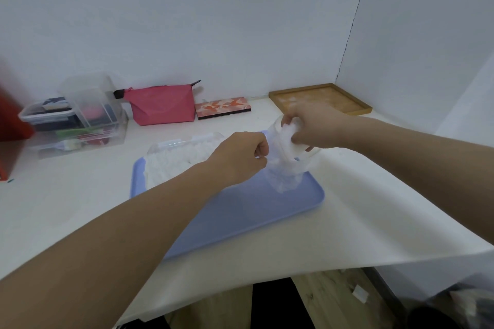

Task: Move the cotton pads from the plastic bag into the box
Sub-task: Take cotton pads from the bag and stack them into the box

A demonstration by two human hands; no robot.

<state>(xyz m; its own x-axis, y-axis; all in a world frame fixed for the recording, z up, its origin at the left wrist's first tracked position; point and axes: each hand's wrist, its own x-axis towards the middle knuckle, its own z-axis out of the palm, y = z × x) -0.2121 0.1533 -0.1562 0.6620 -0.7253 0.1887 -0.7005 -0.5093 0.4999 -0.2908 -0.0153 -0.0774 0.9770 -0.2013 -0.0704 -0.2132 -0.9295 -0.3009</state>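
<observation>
Cotton pads are what fills the clear plastic bag, which is held upright over the far right part of the blue tray, its bottom end at or just above the tray surface; motion blur hides which. More white pads seem to lie in the clear box on the tray's far left, though its walls are hard to trace.

Only the head view is given. The left hand comes in from the lower left, forearm stretched across the tray, fingers curled and pinching the bag's left edge near the top. The right hand reaches in from the right at about the same height, wrist bent down, fingers curled round the bag's upper end with some white pad material showing between them. Whether it grips only the film or also pads inside, I cannot tell.

By my judgement the pads are very light, soft and compressible, so they will not break but will cling together and spill easily. The film is thin and slippery. The best hold is at the bag's mouth, one hand on each side, so it can be tipped toward the box.

A pink pouch and a wooden tray sit along the back wall.
</observation>
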